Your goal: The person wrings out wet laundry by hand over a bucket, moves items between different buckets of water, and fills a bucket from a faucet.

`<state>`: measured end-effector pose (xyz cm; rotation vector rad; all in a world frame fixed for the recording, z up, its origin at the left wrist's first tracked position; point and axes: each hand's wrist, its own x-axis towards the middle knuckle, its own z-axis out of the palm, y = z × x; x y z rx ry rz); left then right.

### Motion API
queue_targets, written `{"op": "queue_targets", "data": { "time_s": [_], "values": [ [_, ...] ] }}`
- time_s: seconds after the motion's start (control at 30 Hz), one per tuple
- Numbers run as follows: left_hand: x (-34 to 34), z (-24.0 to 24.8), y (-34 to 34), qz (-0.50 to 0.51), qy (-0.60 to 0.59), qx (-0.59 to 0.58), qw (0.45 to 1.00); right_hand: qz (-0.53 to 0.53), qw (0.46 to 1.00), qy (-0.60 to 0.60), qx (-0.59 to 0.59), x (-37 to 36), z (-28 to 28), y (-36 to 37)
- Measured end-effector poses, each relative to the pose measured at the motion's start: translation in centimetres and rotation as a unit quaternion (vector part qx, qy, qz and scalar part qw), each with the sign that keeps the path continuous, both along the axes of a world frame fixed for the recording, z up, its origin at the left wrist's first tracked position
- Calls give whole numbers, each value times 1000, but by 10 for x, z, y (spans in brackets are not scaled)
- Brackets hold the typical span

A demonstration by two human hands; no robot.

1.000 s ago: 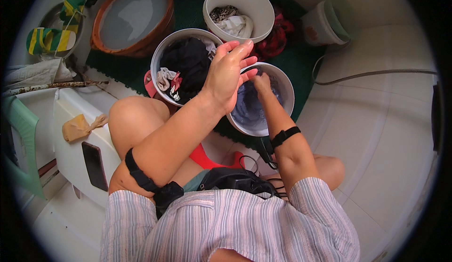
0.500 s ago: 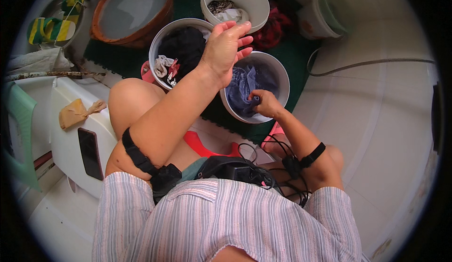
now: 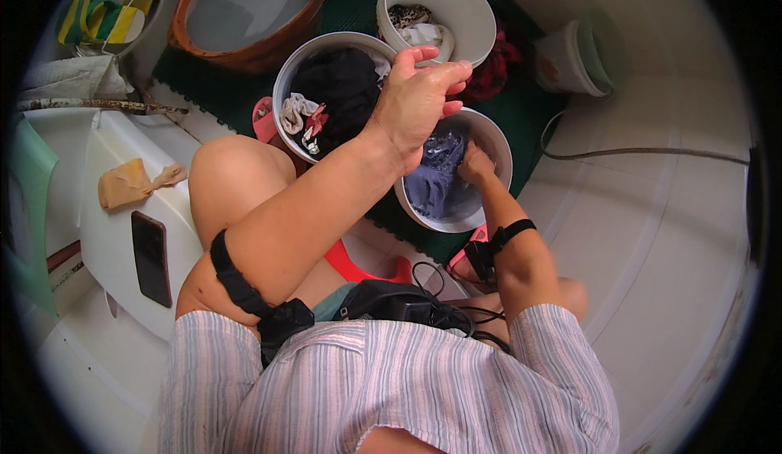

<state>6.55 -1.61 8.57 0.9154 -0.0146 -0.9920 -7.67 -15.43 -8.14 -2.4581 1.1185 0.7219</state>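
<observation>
A white bucket point(image 3: 507, 148) holds water and wet blue cloth point(image 3: 432, 185). My right hand point(image 3: 476, 163) reaches into it beside the cloth, its fingertips hidden in the water and fabric; whether they grip the cloth cannot be made out. Wet and raised, my left hand point(image 3: 415, 105) hangs above the gap between the buckets, its fingers loosely bent, apart and holding nothing. To its left, a second white bucket point(image 3: 285, 69) is full of black clothing point(image 3: 338, 87), with small pale and red pieces on the near side.
At the back, another white bucket point(image 3: 481, 14) holds light and patterned cloth. A brown basin point(image 3: 181, 26) of cloudy water stands at far left. A hose point(image 3: 643, 152) runs along the right wall. Beside my left knee, a phone point(image 3: 151, 258) and a yellow bundle point(image 3: 125, 183) lie on a white surface.
My right hand has moved from the near side of the blue cloth deeper into the bucket, toward its far right. My left hand stays raised and empty. The whole view has shifted slightly.
</observation>
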Motion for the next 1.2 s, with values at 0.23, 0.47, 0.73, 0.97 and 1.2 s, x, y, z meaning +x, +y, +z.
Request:
{"op": "queue_targets", "data": {
  "time_s": [0.23, 0.47, 0.73, 0.97, 1.2],
  "values": [
    [-1, 2, -15, 1, 14, -8, 1000, -16, 998, 62, 8, -28, 31, -10],
    [5, -6, -40, -4, -28, 26, 999, -186, 926, -264, 194, -38, 109, -41],
    [-6, -65, -62, -173, -356, 173, 902, -135, 842, -502, 148, -33, 257, -26],
    [-24, -77, -58, -282, -550, 69, 783, -60, 811, -571, 108, -28, 340, -11],
    [-38, -74, -49, -357, -420, -8, 834, -125, 752, -615, 201, -4, 342, -19]
  ]
}}
